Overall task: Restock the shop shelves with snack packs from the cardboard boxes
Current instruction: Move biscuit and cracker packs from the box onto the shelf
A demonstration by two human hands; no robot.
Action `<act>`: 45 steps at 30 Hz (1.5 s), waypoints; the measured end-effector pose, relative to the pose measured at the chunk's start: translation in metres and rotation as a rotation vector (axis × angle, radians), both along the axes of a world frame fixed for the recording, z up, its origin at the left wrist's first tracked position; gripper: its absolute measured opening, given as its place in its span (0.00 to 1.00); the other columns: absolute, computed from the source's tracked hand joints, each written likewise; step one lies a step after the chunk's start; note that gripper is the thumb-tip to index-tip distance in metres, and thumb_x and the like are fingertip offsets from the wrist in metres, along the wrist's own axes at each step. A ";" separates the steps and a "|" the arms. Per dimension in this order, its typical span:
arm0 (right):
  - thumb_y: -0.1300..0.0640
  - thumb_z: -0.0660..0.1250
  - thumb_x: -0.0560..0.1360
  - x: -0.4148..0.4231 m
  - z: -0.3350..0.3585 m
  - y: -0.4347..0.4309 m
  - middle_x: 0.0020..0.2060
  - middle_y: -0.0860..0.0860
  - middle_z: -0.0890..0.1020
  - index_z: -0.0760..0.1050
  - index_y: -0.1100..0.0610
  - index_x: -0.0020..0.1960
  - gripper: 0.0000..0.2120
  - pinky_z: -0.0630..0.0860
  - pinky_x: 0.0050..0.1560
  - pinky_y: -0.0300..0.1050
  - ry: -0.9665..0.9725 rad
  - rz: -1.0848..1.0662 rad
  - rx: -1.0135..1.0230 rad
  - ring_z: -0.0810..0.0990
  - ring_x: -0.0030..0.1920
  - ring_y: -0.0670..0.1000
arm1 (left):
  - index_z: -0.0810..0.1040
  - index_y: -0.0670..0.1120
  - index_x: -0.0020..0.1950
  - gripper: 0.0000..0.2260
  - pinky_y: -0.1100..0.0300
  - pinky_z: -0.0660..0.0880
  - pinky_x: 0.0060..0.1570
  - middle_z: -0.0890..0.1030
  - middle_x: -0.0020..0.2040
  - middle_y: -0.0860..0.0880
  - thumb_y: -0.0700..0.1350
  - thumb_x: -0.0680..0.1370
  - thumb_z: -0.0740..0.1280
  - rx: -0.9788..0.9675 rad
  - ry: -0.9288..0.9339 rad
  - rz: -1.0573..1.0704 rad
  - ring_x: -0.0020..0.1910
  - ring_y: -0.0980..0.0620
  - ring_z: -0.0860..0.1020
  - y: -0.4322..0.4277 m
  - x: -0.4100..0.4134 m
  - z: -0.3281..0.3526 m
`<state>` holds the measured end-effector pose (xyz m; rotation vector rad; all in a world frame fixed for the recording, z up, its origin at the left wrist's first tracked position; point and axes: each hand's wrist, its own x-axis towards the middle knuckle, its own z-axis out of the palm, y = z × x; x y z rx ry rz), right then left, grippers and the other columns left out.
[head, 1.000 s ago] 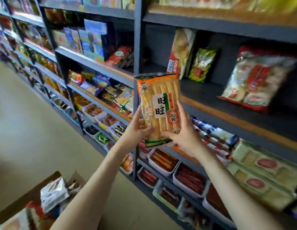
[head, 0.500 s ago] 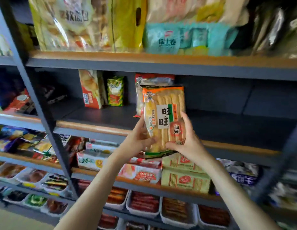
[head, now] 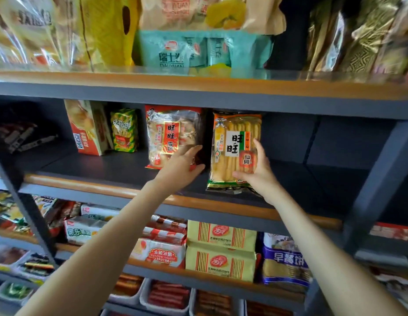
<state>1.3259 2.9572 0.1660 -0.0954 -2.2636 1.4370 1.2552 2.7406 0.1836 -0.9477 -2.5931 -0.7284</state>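
On my monitor there is little of the person to report, only two arms. The left forearm [head: 111, 236] and the right forearm [head: 312, 236] are both bare along all the length I get, and the wrists [head: 152, 190] are bare too. Each forearm looks broad at the lower edge and narrows toward the wrist (the wide lens stretches whatever sits near the border, so I would not trust that taper). The left hand [head: 180, 167] and the right hand [head: 255, 172] are bare as well, slim in build, with long, slender fingers [head: 193, 149]. The nails are too small and soft in my feed to describe.
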 end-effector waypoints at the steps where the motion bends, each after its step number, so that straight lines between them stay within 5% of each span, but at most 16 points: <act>1: 0.63 0.75 0.69 -0.007 0.000 0.002 0.70 0.52 0.60 0.46 0.40 0.76 0.50 0.66 0.61 0.48 -0.001 -0.005 0.018 0.65 0.62 0.46 | 0.59 0.51 0.77 0.27 0.45 0.64 0.70 0.61 0.75 0.45 0.51 0.80 0.64 -0.052 0.047 0.024 0.72 0.43 0.63 -0.003 -0.010 0.000; 4: 0.66 0.72 0.71 -0.029 -0.001 0.008 0.68 0.53 0.59 0.44 0.42 0.77 0.49 0.66 0.59 0.45 -0.005 -0.041 0.078 0.64 0.60 0.44 | 0.57 0.50 0.78 0.29 0.46 0.51 0.74 0.51 0.79 0.45 0.48 0.79 0.65 -0.185 0.249 0.018 0.77 0.43 0.52 -0.009 -0.037 0.004; 8: 0.67 0.71 0.71 -0.064 -0.003 0.014 0.61 0.46 0.57 0.41 0.42 0.77 0.50 0.62 0.70 0.53 -0.015 -0.062 0.164 0.60 0.63 0.44 | 0.46 0.54 0.79 0.38 0.44 0.35 0.73 0.41 0.79 0.41 0.56 0.77 0.66 -0.465 0.448 0.021 0.77 0.42 0.39 -0.014 -0.082 0.005; 10: 0.68 0.71 0.71 -0.084 -0.004 0.017 0.60 0.46 0.56 0.40 0.43 0.77 0.51 0.61 0.72 0.55 -0.025 -0.085 0.191 0.61 0.63 0.44 | 0.44 0.54 0.78 0.44 0.39 0.37 0.71 0.44 0.78 0.37 0.62 0.72 0.68 -0.552 0.547 0.017 0.77 0.38 0.44 -0.016 -0.106 0.005; 13: 0.66 0.73 0.70 -0.111 -0.008 0.022 0.63 0.50 0.58 0.40 0.47 0.77 0.52 0.62 0.72 0.56 -0.004 -0.149 0.246 0.64 0.63 0.48 | 0.55 0.51 0.77 0.49 0.33 0.47 0.68 0.58 0.76 0.35 0.70 0.64 0.70 -0.597 0.657 -0.004 0.74 0.35 0.59 -0.019 -0.135 0.002; 20: 0.51 0.75 0.69 -0.140 -0.024 0.033 0.75 0.62 0.49 0.39 0.49 0.78 0.53 0.57 0.71 0.62 -0.054 -0.431 0.583 0.54 0.72 0.62 | 0.52 0.48 0.77 0.52 0.39 0.53 0.72 0.62 0.76 0.39 0.73 0.63 0.67 -0.547 0.767 -0.086 0.75 0.39 0.60 -0.016 -0.179 -0.015; 23: 0.43 0.70 0.72 -0.142 -0.019 0.031 0.77 0.57 0.38 0.37 0.47 0.78 0.49 0.47 0.74 0.60 -0.092 -0.476 0.946 0.41 0.76 0.59 | 0.51 0.44 0.77 0.53 0.40 0.50 0.72 0.57 0.77 0.41 0.72 0.64 0.67 -0.506 0.797 -0.109 0.76 0.41 0.57 -0.016 -0.188 -0.019; 27: 0.44 0.66 0.75 -0.146 -0.024 0.022 0.78 0.55 0.40 0.42 0.54 0.79 0.44 0.36 0.73 0.52 -0.094 -0.360 1.211 0.36 0.77 0.54 | 0.52 0.41 0.77 0.53 0.41 0.49 0.73 0.54 0.77 0.42 0.74 0.65 0.65 -0.496 0.822 -0.105 0.76 0.42 0.55 -0.017 -0.193 -0.023; 34: 0.49 0.65 0.77 -0.162 -0.027 0.015 0.78 0.55 0.43 0.41 0.57 0.78 0.42 0.38 0.74 0.54 -0.166 -0.408 1.310 0.40 0.77 0.55 | 0.54 0.43 0.78 0.54 0.37 0.47 0.73 0.56 0.77 0.40 0.77 0.63 0.61 -0.398 0.842 -0.032 0.77 0.40 0.52 -0.020 -0.191 -0.024; 39: 0.52 0.68 0.75 -0.175 -0.025 0.001 0.78 0.56 0.46 0.42 0.59 0.78 0.44 0.43 0.75 0.59 -0.216 -0.464 1.264 0.43 0.77 0.57 | 0.44 0.44 0.78 0.55 0.37 0.44 0.73 0.48 0.78 0.41 0.78 0.63 0.57 -0.444 0.806 0.005 0.77 0.38 0.48 -0.019 -0.192 -0.023; 45: 0.51 0.68 0.75 -0.171 -0.023 -0.004 0.78 0.55 0.46 0.44 0.57 0.78 0.43 0.41 0.75 0.58 -0.219 -0.462 1.236 0.43 0.77 0.56 | 0.44 0.44 0.78 0.56 0.36 0.45 0.73 0.52 0.78 0.39 0.77 0.63 0.59 -0.453 0.772 0.001 0.77 0.39 0.48 -0.021 -0.188 -0.021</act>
